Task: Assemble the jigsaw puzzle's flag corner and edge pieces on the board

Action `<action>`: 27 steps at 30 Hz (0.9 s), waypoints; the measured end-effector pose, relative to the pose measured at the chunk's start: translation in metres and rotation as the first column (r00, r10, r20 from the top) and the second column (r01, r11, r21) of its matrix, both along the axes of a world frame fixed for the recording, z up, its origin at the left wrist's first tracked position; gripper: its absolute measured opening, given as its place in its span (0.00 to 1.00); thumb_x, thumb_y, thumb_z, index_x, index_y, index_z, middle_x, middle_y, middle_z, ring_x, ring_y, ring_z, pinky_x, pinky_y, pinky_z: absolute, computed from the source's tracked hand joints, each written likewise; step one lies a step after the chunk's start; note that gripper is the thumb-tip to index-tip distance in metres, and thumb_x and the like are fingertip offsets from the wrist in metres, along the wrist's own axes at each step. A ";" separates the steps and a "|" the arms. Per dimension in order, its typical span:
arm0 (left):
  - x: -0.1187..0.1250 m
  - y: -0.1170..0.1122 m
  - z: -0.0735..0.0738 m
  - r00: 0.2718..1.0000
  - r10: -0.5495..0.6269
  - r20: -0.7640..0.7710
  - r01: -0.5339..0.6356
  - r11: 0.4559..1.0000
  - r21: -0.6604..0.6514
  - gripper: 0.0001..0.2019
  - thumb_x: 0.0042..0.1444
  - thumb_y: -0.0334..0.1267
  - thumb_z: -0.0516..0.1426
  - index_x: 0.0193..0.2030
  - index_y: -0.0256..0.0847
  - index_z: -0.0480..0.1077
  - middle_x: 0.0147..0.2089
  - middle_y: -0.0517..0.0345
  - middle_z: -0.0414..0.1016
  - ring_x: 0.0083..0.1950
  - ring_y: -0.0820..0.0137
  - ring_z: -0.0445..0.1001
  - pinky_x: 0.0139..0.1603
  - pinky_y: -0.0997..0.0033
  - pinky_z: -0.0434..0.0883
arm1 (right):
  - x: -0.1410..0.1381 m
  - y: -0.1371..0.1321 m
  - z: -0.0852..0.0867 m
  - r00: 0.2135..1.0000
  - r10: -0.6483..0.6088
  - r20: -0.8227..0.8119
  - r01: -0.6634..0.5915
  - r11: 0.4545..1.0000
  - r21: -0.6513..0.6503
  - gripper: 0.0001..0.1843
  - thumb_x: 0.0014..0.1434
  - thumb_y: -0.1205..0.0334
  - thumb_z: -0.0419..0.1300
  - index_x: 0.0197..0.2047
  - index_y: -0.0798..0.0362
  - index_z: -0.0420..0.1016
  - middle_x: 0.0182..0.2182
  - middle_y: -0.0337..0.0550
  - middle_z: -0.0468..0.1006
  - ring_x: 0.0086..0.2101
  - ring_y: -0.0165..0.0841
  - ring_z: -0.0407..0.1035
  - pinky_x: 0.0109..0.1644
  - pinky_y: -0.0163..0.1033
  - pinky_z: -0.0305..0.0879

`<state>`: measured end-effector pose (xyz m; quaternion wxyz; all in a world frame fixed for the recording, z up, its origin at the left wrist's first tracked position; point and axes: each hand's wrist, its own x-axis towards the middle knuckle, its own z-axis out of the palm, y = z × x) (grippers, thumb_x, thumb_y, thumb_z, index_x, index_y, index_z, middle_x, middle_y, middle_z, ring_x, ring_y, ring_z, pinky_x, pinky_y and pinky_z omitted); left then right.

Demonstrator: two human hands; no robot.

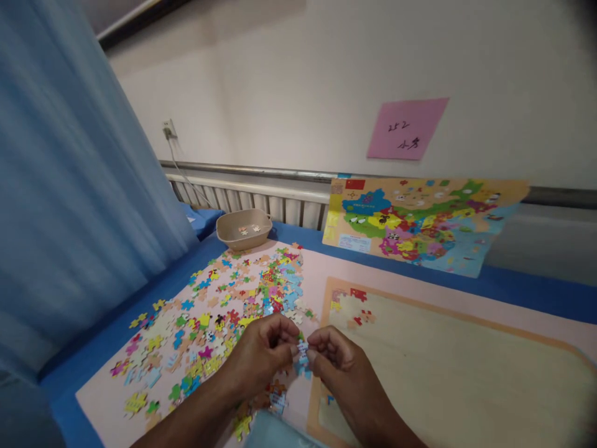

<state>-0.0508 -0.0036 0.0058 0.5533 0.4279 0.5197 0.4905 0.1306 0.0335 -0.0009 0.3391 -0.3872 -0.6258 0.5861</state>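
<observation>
Dim, soft indoor light from an unseen source leaves the wall (280, 93) greyish and the curtain (93, 186) shadowed toward its foot; the right-hand corners darken and blur, the edges stretch, and the puzzle pieces (205, 320) look slightly soft

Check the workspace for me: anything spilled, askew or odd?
One small oddity: some yellow puzzle pieces stray past the left edge of the pink sheet, over the blue surface, whereas most others lie on the sheet.

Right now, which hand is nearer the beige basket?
Left. The left hand is in front of the beige basket; the right hand is farther away, off to its right.
</observation>
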 end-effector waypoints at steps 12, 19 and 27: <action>0.001 0.006 -0.002 0.996 0.043 -0.083 -0.043 0.999 0.004 0.09 0.46 0.39 0.67 0.31 0.39 0.73 0.22 0.67 0.68 0.22 0.78 0.64 0.24 0.77 0.59 | 0.002 -0.002 0.006 0.997 0.058 0.051 -0.063 0.991 0.114 0.06 0.63 0.61 0.57 0.41 0.49 0.75 0.32 0.36 0.76 0.33 0.33 0.70 0.37 0.37 0.64; -0.001 0.006 -0.006 0.995 0.076 -0.063 -0.076 0.997 0.010 0.11 0.45 0.40 0.68 0.31 0.38 0.73 0.23 0.66 0.66 0.23 0.78 0.61 0.25 0.77 0.59 | 0.007 -0.002 -0.001 0.946 -0.017 0.324 -0.144 0.872 0.467 0.12 0.57 0.72 0.59 0.43 0.49 0.75 0.39 0.41 0.78 0.40 0.37 0.72 0.45 0.41 0.65; -0.001 0.007 -0.008 0.997 0.071 -0.034 -0.071 0.997 0.002 0.12 0.45 0.42 0.70 0.29 0.38 0.73 0.22 0.67 0.63 0.23 0.79 0.58 0.26 0.77 0.56 | 0.011 -0.001 0.000 0.898 -0.065 0.435 -0.225 0.783 0.580 0.16 0.55 0.74 0.62 0.44 0.47 0.74 0.40 0.40 0.79 0.42 0.38 0.70 0.46 0.41 0.61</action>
